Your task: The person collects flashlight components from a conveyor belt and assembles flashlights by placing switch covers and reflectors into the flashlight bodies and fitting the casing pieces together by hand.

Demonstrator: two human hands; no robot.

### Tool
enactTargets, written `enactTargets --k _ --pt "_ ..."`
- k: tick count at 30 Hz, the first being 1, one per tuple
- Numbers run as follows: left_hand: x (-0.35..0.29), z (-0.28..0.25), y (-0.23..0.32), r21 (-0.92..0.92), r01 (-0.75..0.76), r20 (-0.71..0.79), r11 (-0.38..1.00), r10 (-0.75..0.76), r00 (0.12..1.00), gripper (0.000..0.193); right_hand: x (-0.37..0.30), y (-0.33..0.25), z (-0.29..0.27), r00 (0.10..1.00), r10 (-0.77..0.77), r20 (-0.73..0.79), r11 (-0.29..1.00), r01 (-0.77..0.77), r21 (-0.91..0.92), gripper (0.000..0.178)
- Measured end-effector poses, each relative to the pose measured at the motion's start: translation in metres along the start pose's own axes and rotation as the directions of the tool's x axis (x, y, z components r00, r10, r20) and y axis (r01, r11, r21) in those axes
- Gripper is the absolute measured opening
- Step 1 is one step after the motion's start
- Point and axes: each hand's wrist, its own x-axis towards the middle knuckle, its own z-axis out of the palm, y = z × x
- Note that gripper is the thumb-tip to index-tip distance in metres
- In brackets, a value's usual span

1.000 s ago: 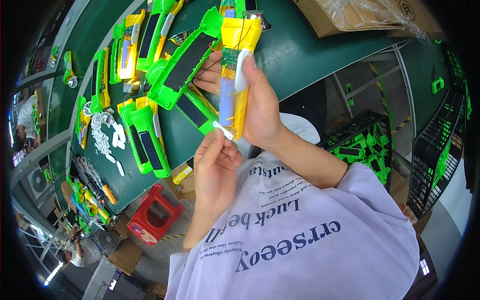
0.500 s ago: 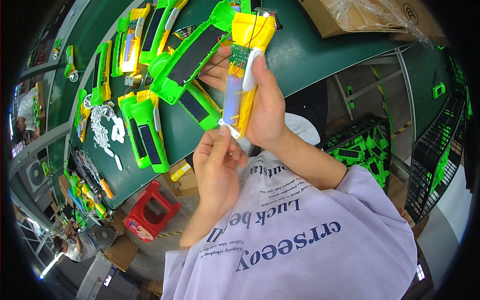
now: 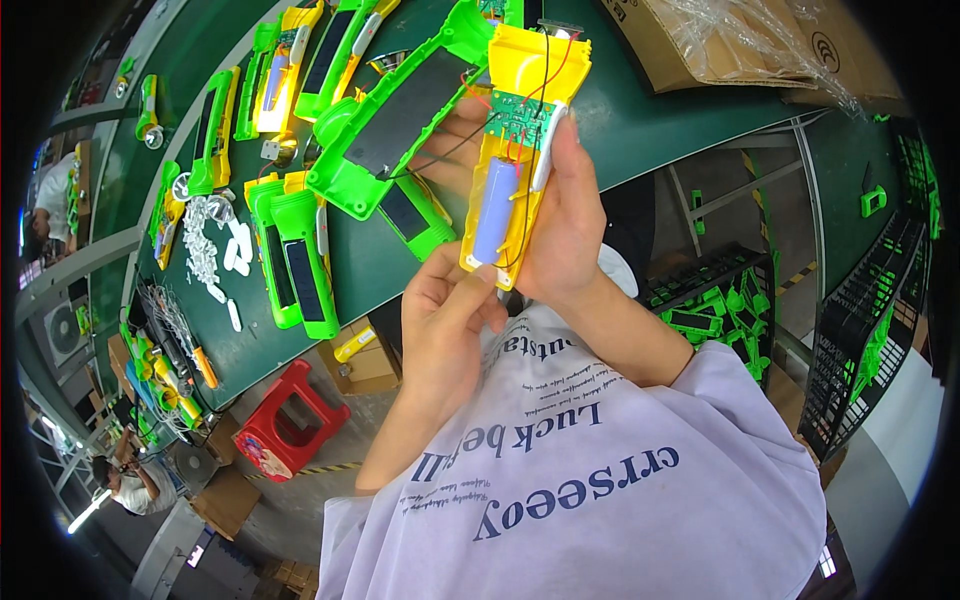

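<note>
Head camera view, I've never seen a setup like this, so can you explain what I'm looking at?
There's no machine: these are a person's bare hands, seen from above through a wide fisheye camera worn on the head, so straight edges look bent. The right hand holds a yellow flashlight housing half containing a lavender battery cell and a green circuit board. The left hand is at its lower end, by a small white piece. On the green table lie green-and-yellow flashlight bodies, white plastic parts and a cardboard box.
</note>
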Motion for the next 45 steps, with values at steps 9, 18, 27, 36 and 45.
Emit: enactTargets --k 9,18,27,36,45 --pt "-0.01 -0.019 0.011 0.36 -0.341 0.09 0.868 0.331 0.939 0.048 -0.004 -0.011 -0.012 0.966 -0.023 0.256 0.989 -0.015 0.148 0.054" --pt "0.024 -0.014 0.086 0.081 -0.017 0.219 0.997 -0.001 0.976 0.063 -0.019 -0.026 -0.024 0.979 0.059 0.197 0.953 0.004 -0.303 0.059" --pt "0.029 -0.002 0.065 0.016 -0.047 0.287 0.999 0.041 0.957 0.063 -0.021 -0.036 -0.037 0.989 0.082 0.126 0.873 -0.01 -0.488 0.061" --pt "0.017 -0.008 0.049 0.328 -0.307 0.243 0.893 0.234 0.941 0.067 -0.013 -0.027 -0.024 0.999 0.013 0.05 0.968 0.0 -0.253 0.051" --pt "0.009 0.007 0.036 0.276 -0.352 0.222 0.894 0.296 0.929 0.063 -0.013 -0.025 -0.013 0.999 0.017 0.05 0.942 0.001 -0.335 0.046"
